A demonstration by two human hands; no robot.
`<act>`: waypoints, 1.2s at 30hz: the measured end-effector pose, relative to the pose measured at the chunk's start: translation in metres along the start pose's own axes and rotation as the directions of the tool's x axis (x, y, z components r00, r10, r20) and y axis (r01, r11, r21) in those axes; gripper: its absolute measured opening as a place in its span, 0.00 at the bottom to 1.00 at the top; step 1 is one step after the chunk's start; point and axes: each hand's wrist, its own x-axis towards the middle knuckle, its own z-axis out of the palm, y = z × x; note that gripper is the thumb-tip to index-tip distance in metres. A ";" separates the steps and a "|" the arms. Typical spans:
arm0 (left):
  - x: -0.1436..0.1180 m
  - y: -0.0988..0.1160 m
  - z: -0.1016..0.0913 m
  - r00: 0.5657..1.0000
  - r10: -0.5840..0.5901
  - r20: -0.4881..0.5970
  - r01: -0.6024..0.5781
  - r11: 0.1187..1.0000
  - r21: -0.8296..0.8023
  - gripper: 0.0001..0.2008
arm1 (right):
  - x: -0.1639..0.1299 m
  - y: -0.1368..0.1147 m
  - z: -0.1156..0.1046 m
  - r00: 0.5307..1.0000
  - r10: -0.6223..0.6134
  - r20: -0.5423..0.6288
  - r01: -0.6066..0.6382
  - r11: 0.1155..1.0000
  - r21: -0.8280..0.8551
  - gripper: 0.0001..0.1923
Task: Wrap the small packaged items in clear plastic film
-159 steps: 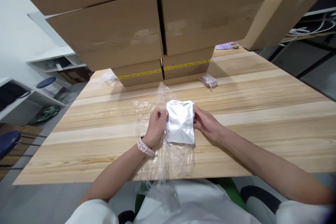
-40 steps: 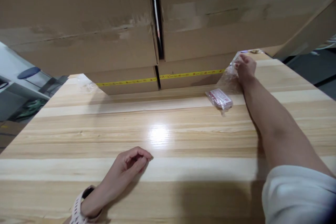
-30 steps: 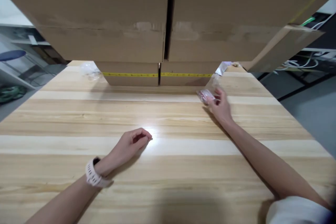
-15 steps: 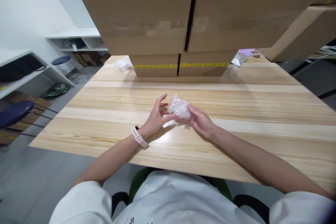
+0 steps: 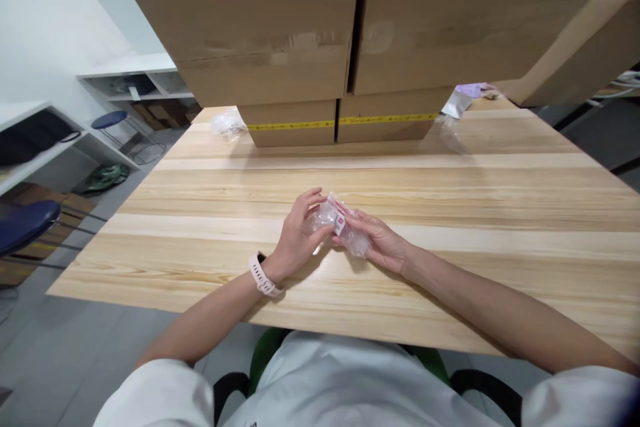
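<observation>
L hand (image 5: 296,233) is curling partway, fingers arching over the L end of a clear plastic pkt (image 5: 340,221), thumb pressing its near side. R hand (image 5: 383,243) is gripping the R end, fingers bent, thumb hidden or unclear. Both hands are holding the pkt betw. them, just above the wood tbl (image 5: 225,193), approx. center, near edge side; red/white print is showing thru the plastic. Pale wristband (image 5: 263,278) is sitting on L wrist. Cardboard boxes (image 5: 270,40) are standing stacked behind, w/ yellow tape (image 5: 290,125) running across the bottom ones. Silver pouch (image 5: 456,104) is lying far R, crumpled plastic (image 5: 227,124) far L.
</observation>
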 end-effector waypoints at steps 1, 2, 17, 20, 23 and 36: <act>0.000 0.000 0.000 0.999 -0.034 -0.015 0.034 0.999 -0.008 0.22 | 0.000 -0.001 0.000 1.000 0.008 -0.008 -0.008 1.000 0.003 0.12; 0.001 0.000 -0.001 0.998 -0.058 -0.022 0.057 0.998 -0.004 0.22 | 0.000 -0.002 -0.001 1.000 0.014 -0.019 -0.014 1.000 0.008 0.12; 0.028 -0.016 -0.048 0.786 -0.613 -0.078 0.571 0.769 -0.288 0.17 | 0.001 -0.042 -0.049 0.986 -0.015 -0.166 -0.045 0.934 -0.353 0.15; 0.035 -0.020 -0.056 0.765 -0.639 -0.078 0.585 0.740 -0.331 0.20 | -0.001 -0.043 -0.051 0.991 0.034 -0.130 -0.081 0.924 -0.375 0.16; 0.040 -0.027 -0.069 0.726 -0.679 -0.109 0.594 0.698 -0.399 0.21 | -0.002 -0.040 -0.048 0.988 0.066 -0.138 -0.115 0.913 -0.391 0.18; 0.016 -0.001 -0.019 0.883 -0.438 0.167 0.465 0.862 -0.202 0.18 | -0.010 0.006 -0.021 0.860 -0.492 0.132 0.290 0.259 -0.921 0.15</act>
